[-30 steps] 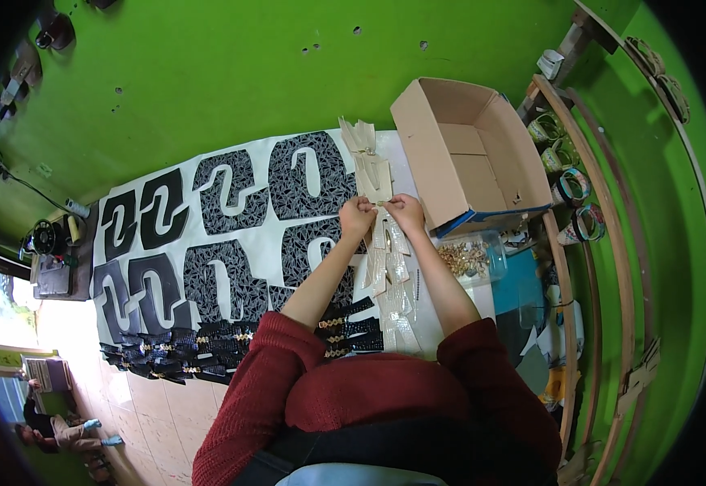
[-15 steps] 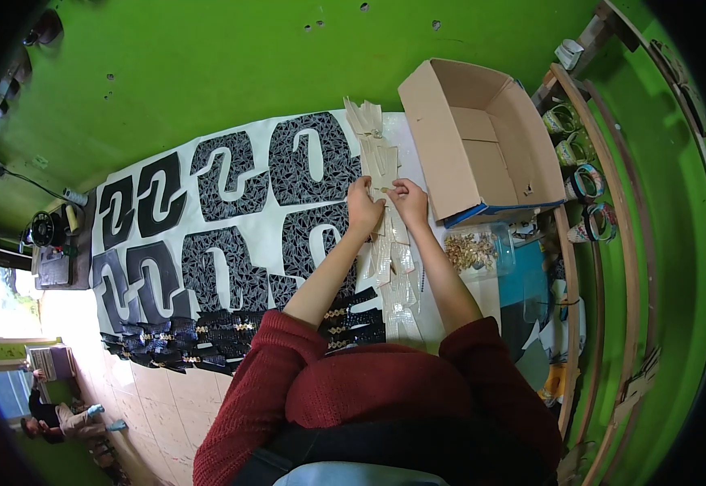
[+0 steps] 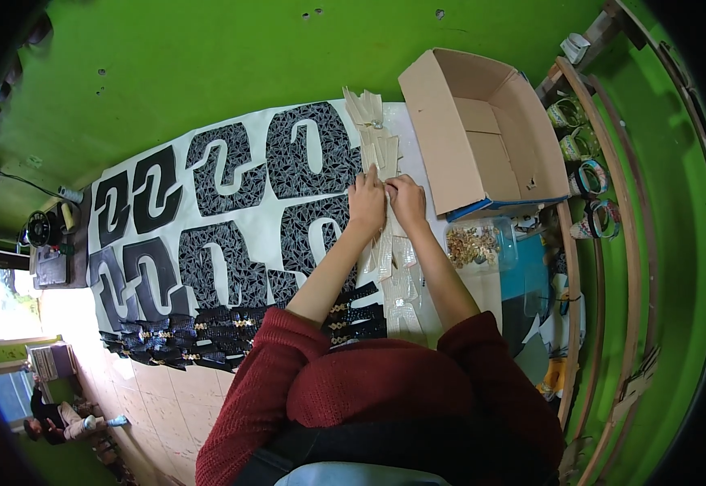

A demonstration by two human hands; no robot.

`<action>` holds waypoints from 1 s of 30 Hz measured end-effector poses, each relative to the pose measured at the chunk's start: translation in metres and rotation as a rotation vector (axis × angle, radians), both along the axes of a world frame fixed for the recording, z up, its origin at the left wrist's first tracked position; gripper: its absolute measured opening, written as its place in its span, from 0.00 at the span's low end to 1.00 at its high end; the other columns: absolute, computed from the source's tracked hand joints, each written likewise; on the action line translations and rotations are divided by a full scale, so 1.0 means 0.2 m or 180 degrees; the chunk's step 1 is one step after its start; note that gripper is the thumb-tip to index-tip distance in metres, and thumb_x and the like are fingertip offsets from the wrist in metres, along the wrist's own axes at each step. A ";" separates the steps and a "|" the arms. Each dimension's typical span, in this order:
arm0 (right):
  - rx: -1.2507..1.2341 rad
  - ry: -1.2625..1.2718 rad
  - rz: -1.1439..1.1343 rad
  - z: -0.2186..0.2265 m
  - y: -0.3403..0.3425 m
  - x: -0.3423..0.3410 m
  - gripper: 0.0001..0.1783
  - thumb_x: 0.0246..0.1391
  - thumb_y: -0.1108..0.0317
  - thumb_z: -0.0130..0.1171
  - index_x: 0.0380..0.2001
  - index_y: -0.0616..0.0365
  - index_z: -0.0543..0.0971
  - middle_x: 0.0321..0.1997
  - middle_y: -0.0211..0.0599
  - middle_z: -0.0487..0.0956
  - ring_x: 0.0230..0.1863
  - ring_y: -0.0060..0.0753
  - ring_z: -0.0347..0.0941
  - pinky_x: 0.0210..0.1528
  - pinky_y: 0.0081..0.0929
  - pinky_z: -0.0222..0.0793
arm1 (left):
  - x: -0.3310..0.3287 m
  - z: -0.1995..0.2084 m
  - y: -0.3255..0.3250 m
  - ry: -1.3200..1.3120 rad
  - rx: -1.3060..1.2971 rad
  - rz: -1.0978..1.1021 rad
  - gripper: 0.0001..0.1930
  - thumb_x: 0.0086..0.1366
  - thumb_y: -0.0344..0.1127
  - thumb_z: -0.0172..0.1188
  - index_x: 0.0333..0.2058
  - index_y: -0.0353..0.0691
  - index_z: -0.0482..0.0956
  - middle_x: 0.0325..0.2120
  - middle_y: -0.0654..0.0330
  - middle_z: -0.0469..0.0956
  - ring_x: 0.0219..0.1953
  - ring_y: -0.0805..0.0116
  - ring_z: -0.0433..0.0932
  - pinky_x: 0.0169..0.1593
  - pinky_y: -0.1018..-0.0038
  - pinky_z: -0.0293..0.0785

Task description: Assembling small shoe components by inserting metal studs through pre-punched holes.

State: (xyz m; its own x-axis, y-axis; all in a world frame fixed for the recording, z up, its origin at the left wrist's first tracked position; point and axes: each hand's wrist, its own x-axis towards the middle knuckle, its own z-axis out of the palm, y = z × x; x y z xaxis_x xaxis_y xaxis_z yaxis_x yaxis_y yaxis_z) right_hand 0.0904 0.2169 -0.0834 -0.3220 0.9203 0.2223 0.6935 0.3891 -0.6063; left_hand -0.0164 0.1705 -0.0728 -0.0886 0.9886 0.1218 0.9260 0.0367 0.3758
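Note:
Beige, crocodile-textured cut pieces lie overlapping in a long column on the white table, with slits and strips at their ends. My left hand lies on this column, fingers stretched forward, pressing on the pieces. Close at its right side, my right hand has thumb and fingers pinched together at the column's edge. Whatever is between those fingertips is too small or hidden to make out. Beyond both hands, more beige pieces reach toward the green wall.
Black-and-grey patterned cutouts cover the table's left. Shiny black strips with gold bits line its near edge. An open cardboard box stands right, beyond a clear tray of small shells or beads. Wooden rails hold bracelets. A person sits far left.
My left hand has flattened, its fingers now reaching forward over the pieces. My right hand has shifted slightly left; the small thing at its fingertips no longer shows. The view has shifted slightly.

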 end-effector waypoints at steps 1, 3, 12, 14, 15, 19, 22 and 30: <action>0.0112 -0.0304 0.0035 0.01 -0.01 -0.01 0.09 0.48 0.65 0.55 0.32 0.53 0.80 0.34 0.36 0.76 0.37 0.42 0.72 0.40 0.37 0.65 | -0.01 -0.01 0.00 0.0001 0.0006 0.0008 0.19 0.54 0.31 0.53 0.45 0.33 0.72 0.54 0.43 0.61 0.57 0.51 0.61 0.58 0.60 0.57; 0.0238 -0.0611 0.0058 0.03 -0.01 -0.01 0.10 0.48 0.64 0.55 0.33 0.51 0.80 0.35 0.35 0.76 0.39 0.40 0.71 0.41 0.38 0.63 | -0.02 -0.03 0.00 0.0615 -0.0075 -0.0409 0.22 0.55 0.34 0.51 0.49 0.30 0.68 0.56 0.44 0.59 0.59 0.53 0.58 0.61 0.59 0.50; 0.0389 -0.0486 0.0045 0.01 -0.03 0.00 0.10 0.47 0.64 0.55 0.33 0.49 0.80 0.35 0.30 0.76 0.41 0.36 0.69 0.43 0.36 0.60 | 0.05 -0.13 -0.05 0.0448 -0.0098 -0.0144 0.26 0.59 0.33 0.45 0.56 0.27 0.57 0.58 0.45 0.57 0.62 0.56 0.54 0.65 0.61 0.41; 0.0479 -0.0517 -0.0008 -0.01 -0.04 0.01 0.09 0.47 0.64 0.54 0.32 0.49 0.80 0.35 0.28 0.76 0.40 0.35 0.69 0.43 0.35 0.60 | 0.08 -0.14 -0.06 0.0496 -0.0062 -0.0101 0.26 0.60 0.34 0.43 0.56 0.29 0.57 0.58 0.47 0.57 0.62 0.57 0.54 0.65 0.60 0.39; 0.0486 -0.0515 -0.0007 0.00 -0.04 0.01 0.09 0.47 0.64 0.54 0.32 0.49 0.80 0.35 0.28 0.76 0.40 0.35 0.69 0.43 0.35 0.60 | 0.08 -0.15 -0.07 0.0369 -0.0056 -0.0028 0.26 0.61 0.35 0.42 0.57 0.30 0.57 0.59 0.49 0.58 0.62 0.58 0.53 0.65 0.58 0.37; 0.0550 -0.0568 0.0043 0.02 -0.03 0.00 0.08 0.44 0.65 0.58 0.30 0.49 0.81 0.32 0.30 0.78 0.38 0.37 0.71 0.38 0.36 0.61 | 0.06 -0.09 -0.06 0.0236 -0.0106 0.0071 0.24 0.63 0.38 0.41 0.56 0.34 0.61 0.57 0.53 0.61 0.62 0.58 0.54 0.64 0.54 0.34; 0.0493 -0.0542 0.0015 0.04 -0.01 0.01 0.07 0.43 0.65 0.59 0.29 0.49 0.82 0.31 0.29 0.78 0.37 0.37 0.71 0.38 0.37 0.61 | 0.00 -0.04 -0.06 -0.0025 -0.0044 0.0035 0.22 0.62 0.38 0.43 0.53 0.36 0.65 0.56 0.54 0.63 0.61 0.55 0.56 0.64 0.51 0.35; 0.0529 -0.0764 0.0020 0.08 -0.03 -0.04 0.08 0.42 0.65 0.60 0.30 0.48 0.82 0.32 0.27 0.78 0.37 0.34 0.70 0.41 0.34 0.58 | -0.07 -0.08 -0.09 -0.0162 -0.0166 -0.0194 0.25 0.60 0.38 0.48 0.58 0.44 0.60 0.60 0.62 0.57 0.64 0.55 0.48 0.55 0.31 0.25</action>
